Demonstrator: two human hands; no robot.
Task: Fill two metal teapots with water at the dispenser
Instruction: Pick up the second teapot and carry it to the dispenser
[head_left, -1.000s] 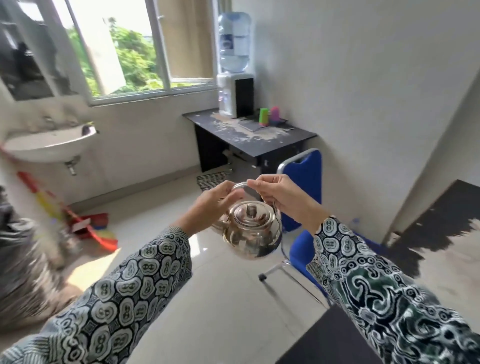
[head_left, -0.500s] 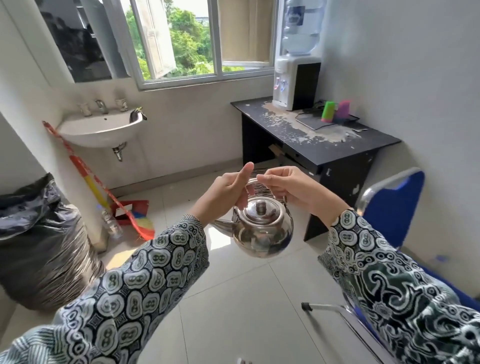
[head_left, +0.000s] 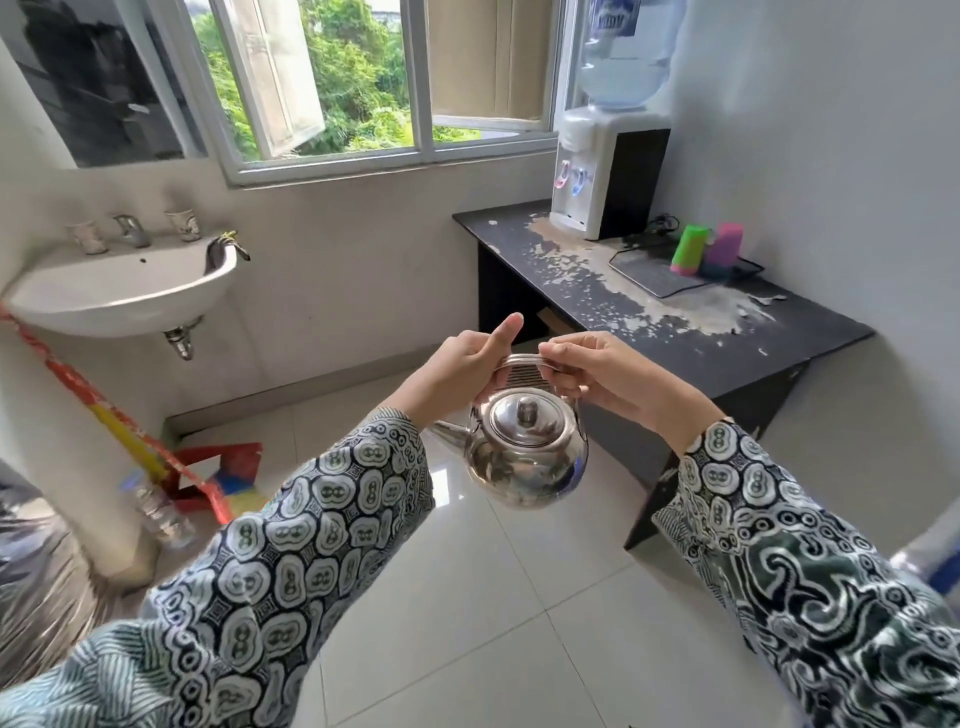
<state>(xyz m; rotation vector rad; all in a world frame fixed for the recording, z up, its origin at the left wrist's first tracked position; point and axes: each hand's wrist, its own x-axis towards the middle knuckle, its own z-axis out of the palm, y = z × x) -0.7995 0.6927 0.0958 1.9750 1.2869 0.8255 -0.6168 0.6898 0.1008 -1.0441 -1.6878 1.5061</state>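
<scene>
Closer to the dispenser (head_left: 605, 171) now, teapot (head_left: 527, 452) hangs beneath both hands.

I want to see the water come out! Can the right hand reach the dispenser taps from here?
Probably not yet. The right hand is shut on the teapot handle, and the dispenser stands at the far end of the black table, well beyond it.
</scene>
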